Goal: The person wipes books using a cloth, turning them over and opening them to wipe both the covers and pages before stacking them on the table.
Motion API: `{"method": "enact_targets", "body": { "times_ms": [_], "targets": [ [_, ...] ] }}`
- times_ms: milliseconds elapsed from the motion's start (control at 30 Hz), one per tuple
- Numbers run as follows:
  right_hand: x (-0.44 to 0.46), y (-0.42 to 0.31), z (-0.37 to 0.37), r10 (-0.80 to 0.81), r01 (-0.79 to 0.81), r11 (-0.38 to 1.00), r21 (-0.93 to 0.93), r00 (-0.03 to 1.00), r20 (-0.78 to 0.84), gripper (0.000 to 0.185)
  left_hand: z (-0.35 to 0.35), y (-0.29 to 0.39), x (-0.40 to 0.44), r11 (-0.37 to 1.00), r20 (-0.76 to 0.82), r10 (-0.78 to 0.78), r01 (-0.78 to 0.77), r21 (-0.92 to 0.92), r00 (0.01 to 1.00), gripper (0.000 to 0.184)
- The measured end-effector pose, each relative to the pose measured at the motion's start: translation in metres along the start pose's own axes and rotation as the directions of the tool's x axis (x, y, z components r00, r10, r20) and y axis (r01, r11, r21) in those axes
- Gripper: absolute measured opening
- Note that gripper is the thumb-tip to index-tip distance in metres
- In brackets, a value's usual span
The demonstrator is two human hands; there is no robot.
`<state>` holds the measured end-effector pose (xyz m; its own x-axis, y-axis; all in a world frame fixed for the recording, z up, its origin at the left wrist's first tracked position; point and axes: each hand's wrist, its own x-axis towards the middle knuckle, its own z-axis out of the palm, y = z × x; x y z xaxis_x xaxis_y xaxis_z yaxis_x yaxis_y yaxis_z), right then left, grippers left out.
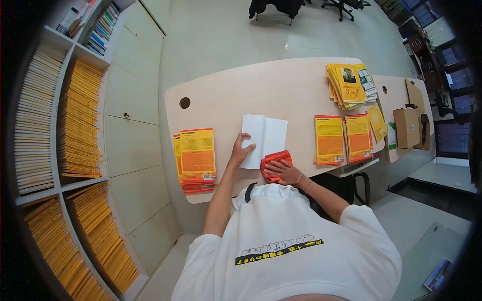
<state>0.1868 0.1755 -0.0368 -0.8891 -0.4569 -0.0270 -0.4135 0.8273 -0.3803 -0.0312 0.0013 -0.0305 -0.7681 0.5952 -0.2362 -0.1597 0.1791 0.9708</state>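
An open book with blank white pages [275, 134] lies on the light table in front of me. My left hand [243, 149] rests on its left page near the lower left edge, thumb and fingers apart. A crumpled red cloth [275, 163] covers the lower part of the right page. On top of the cloth lies my right hand [284, 171], spread flat with its fingers apart. The surface under the cloth is hidden.
Yellow-orange books stand in stacks at the left [197, 153] and right [329, 138] of the table [226, 95]. Further right are more yellow books [350, 85] and a cardboard box [406, 128]. Filled shelves [83, 120] line the left.
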Motion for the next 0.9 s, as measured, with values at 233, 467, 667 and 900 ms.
{"method": "enact_targets", "body": {
  "times_ms": [233, 467, 667, 900],
  "targets": [
    [0.089, 0.097, -0.032, 0.714, -0.698, 0.696, 0.17, 0.697, -0.064, 0.065, -0.001, 0.002, -0.002, 0.999, 0.013, 0.034, -0.034, 0.029, 0.999, 0.036],
    [0.11, 0.09, -0.051, 0.734, -0.719, 0.648, 0.252, 0.678, 0.047, 0.067, 0.007, 0.0, -0.001, 1.0, -0.089, 0.009, -0.008, 0.011, 0.996, 0.034],
    [0.005, -0.014, 0.027, 0.07, -0.152, 0.875, -0.459, 0.979, -0.191, 0.074, 0.003, -0.012, 0.0, 0.989, -0.092, -0.031, 0.017, -0.144, 0.995, 0.029],
    [0.024, 0.009, -0.009, 0.64, -0.64, 0.768, 0.03, 0.768, -0.029, 0.072, 0.003, 0.005, -0.002, 0.892, 0.019, -0.237, 0.226, -0.392, 0.971, 0.027]
  ]
}}
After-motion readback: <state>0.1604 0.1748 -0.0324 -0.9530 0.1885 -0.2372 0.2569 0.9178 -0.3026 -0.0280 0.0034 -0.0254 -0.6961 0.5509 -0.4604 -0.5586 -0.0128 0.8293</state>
